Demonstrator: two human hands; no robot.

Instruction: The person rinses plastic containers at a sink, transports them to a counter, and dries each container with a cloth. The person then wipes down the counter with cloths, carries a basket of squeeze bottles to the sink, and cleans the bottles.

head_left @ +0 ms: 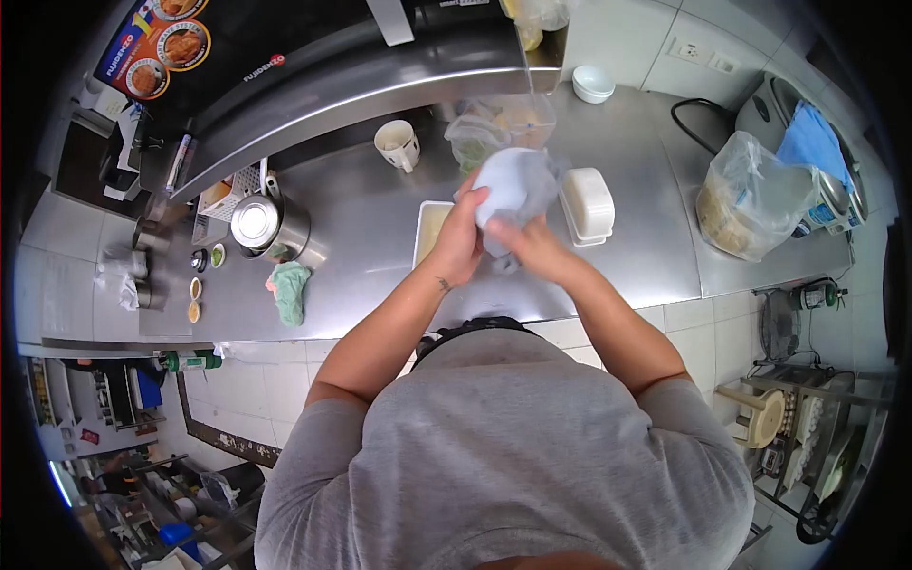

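Above the steel counter, my left hand (462, 233) is wrapped round the lower left side of a white bowl (506, 180). A light grey cloth (546, 180) lies against the bowl's right side and hangs below it. My right hand (537, 249) is closed at the cloth near the bowl's underside, its fingers smeared by motion. Left of my hands sits an open white rectangular dish (419, 237) with something pale yellow inside, partly hidden by my left arm. To the right stands a white lidded container (590, 204). Behind the bowl rests a clear plastic bag (472, 142) with green contents.
A patterned mug (396, 144) stands behind on the steel counter (351, 228). Leftward are a lidded metal pot (258, 224) and a green cloth (291, 293). White bowls (594, 84) and a filled plastic bag (750, 199) are at right. A shelf edge (380, 93) overhangs the back.
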